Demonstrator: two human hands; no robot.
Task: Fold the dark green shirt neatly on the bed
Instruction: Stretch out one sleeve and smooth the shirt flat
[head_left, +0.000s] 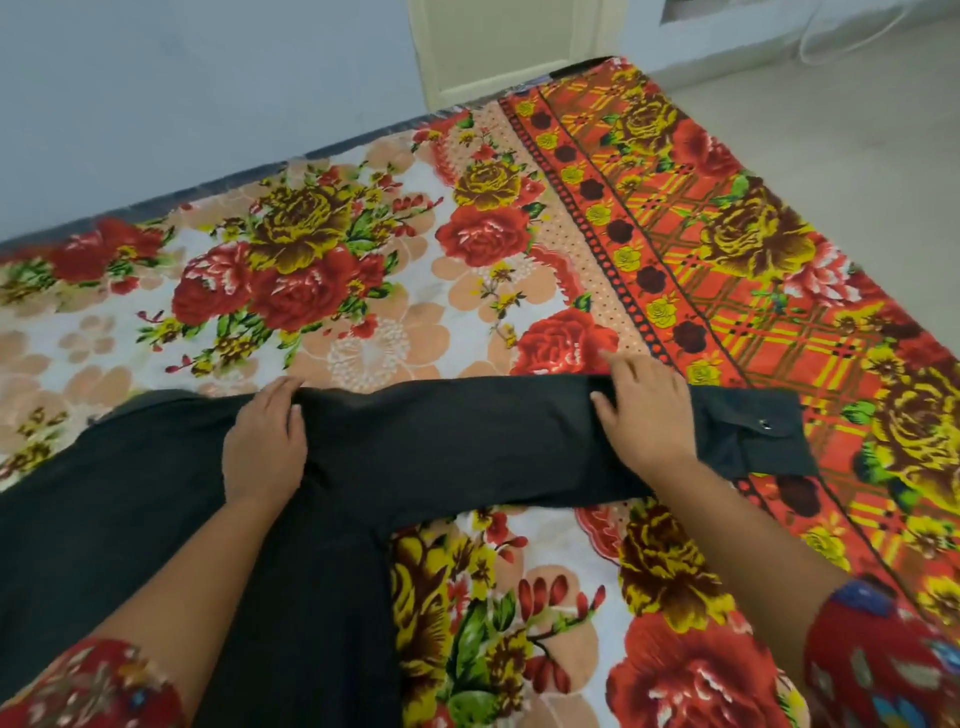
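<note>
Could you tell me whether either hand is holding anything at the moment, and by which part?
Both hands are on the dark green shirt: the left hand at its shoulder, the right hand on the outstretched sleeve near the cuff. Whether they grip or merely press cannot be told.

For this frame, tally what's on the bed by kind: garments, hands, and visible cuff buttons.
Garments: 1, the dark green shirt, one sleeve stretched right.
Hands: 2, left hand and right hand, both pressing on the shirt.
Cuff buttons: 1, cuff button.
Total: 4, all on the floral bedsheet.
</note>
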